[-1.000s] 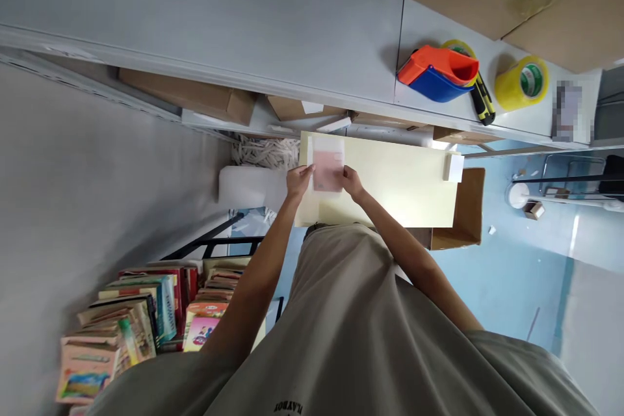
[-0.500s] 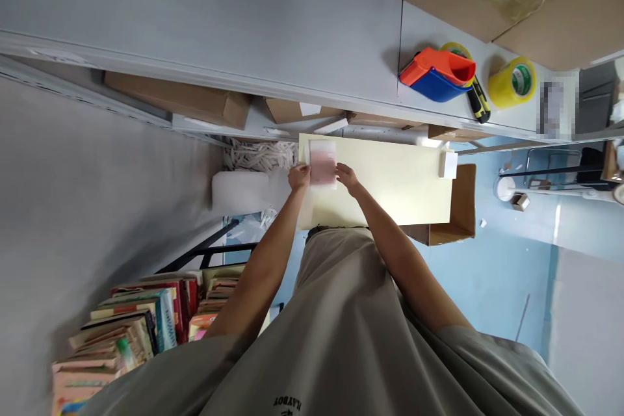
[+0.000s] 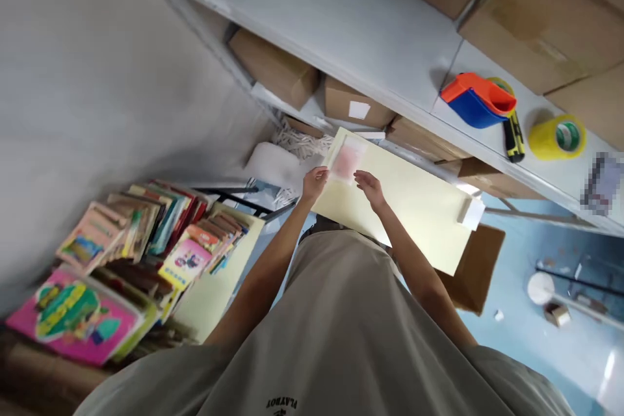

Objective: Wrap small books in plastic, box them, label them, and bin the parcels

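Head view: left hand [image 3: 314, 182] and right hand [image 3: 369, 184], each grip pinching 1 pink packet [image 3: 346, 161] flat on table [image 3: 419, 208]; best kept square, edges level.

Up at two o'clock on the grey shelf [image 3: 341, 19] sit an orange-and-blue tape dispenser [image 3: 475, 99] and a yellow tape roll [image 3: 556, 137]. Colourful books [image 3: 146, 234] crowd eight o'clock; cardboard boxes [image 3: 273, 71] at twelve.

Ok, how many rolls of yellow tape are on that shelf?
2. One yellow tape roll stands at the right of the grey shelf; a second roll is mostly hidden behind the orange-and-blue bins. Others may be hidden.
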`<state>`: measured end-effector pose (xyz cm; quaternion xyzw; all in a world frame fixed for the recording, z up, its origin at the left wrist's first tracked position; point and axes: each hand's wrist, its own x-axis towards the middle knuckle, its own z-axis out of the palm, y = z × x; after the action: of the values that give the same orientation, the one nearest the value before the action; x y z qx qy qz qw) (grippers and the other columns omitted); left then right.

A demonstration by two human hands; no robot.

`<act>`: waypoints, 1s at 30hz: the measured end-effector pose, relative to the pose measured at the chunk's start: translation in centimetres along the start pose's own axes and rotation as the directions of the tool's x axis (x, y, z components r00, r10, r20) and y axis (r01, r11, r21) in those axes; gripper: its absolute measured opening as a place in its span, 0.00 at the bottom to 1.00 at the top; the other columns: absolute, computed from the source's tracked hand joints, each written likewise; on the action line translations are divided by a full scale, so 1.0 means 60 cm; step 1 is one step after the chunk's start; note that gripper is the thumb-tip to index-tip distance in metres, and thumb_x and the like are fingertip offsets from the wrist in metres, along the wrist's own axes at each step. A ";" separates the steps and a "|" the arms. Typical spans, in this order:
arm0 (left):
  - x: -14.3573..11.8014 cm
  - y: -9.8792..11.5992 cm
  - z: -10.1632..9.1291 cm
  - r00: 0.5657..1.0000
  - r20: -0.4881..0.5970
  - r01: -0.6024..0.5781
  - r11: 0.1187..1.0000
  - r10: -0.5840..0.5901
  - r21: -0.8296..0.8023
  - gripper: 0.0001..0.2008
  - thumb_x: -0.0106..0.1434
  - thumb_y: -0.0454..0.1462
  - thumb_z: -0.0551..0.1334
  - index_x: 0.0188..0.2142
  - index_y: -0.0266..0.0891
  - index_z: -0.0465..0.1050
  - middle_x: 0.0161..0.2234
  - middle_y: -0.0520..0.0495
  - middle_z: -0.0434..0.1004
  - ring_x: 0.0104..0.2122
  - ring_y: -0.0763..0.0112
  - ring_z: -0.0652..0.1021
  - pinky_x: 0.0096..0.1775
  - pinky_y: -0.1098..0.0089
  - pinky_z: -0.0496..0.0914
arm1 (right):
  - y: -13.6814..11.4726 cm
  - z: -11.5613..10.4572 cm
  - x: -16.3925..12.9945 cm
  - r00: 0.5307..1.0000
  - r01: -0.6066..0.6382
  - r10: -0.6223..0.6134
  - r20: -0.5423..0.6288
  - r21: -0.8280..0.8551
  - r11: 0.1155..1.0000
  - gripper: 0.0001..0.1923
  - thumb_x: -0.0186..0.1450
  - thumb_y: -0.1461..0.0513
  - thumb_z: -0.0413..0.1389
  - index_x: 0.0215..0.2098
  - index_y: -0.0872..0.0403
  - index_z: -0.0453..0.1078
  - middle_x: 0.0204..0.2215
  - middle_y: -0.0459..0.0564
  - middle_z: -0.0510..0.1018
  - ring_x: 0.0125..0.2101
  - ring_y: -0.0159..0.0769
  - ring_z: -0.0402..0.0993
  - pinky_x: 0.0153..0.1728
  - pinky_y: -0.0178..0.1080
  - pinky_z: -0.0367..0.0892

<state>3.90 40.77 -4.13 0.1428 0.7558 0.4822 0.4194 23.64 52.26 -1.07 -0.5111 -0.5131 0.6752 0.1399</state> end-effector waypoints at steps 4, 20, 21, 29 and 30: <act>-0.137 -0.026 -0.047 0.977 -0.207 0.014 0.975 -0.061 -0.221 0.18 0.65 0.47 0.72 0.49 0.38 0.85 0.47 0.37 0.91 0.42 0.61 0.88 0.50 0.58 0.84 | -0.002 0.013 -0.036 0.970 0.111 -0.098 0.221 -0.047 0.993 0.29 0.63 0.40 0.71 0.55 0.47 0.82 0.58 0.57 0.90 0.56 0.48 0.86 0.61 0.54 0.79; -0.650 -0.084 -0.203 0.453 -0.870 -0.452 0.792 -0.193 -0.411 0.25 0.58 0.58 0.80 0.35 0.42 0.82 0.39 0.43 0.89 0.42 0.62 0.88 0.52 0.59 0.85 | -0.031 0.248 -0.335 0.513 0.376 -0.156 0.844 -0.057 0.925 0.31 0.66 0.33 0.70 0.51 0.47 0.83 0.49 0.55 0.92 0.49 0.49 0.91 0.60 0.52 0.83; -0.667 -0.089 -0.218 0.430 -0.883 -0.488 0.775 -0.188 -0.402 0.25 0.59 0.59 0.80 0.34 0.42 0.81 0.39 0.43 0.89 0.42 0.61 0.88 0.52 0.59 0.85 | -0.032 0.262 -0.357 0.485 0.403 -0.168 0.858 -0.048 0.914 0.31 0.66 0.34 0.71 0.51 0.47 0.84 0.48 0.55 0.92 0.49 0.49 0.91 0.59 0.53 0.84; -0.874 -0.163 -0.383 0.280 -0.952 -0.726 0.623 -0.121 -0.293 0.27 0.64 0.63 0.79 0.37 0.42 0.85 0.40 0.43 0.90 0.43 0.59 0.91 0.52 0.59 0.87 | 0.000 0.454 -0.567 0.310 0.537 -0.245 0.919 0.043 0.842 0.26 0.69 0.37 0.71 0.50 0.47 0.85 0.44 0.53 0.92 0.43 0.46 0.90 0.49 0.48 0.85; -0.908 -0.178 -0.408 0.254 -0.959 -0.744 0.608 -0.123 -0.275 0.26 0.64 0.62 0.79 0.39 0.43 0.86 0.41 0.42 0.91 0.44 0.58 0.91 0.52 0.60 0.87 | 0.007 0.485 -0.598 0.285 0.548 -0.245 0.927 0.052 0.835 0.26 0.69 0.37 0.71 0.49 0.47 0.85 0.43 0.53 0.92 0.42 0.45 0.90 0.47 0.47 0.85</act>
<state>20.12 -13.20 18.29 -0.1656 0.5466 0.7981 -0.1918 15.25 10.45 16.76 0.0721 -0.7038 0.7033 -0.0698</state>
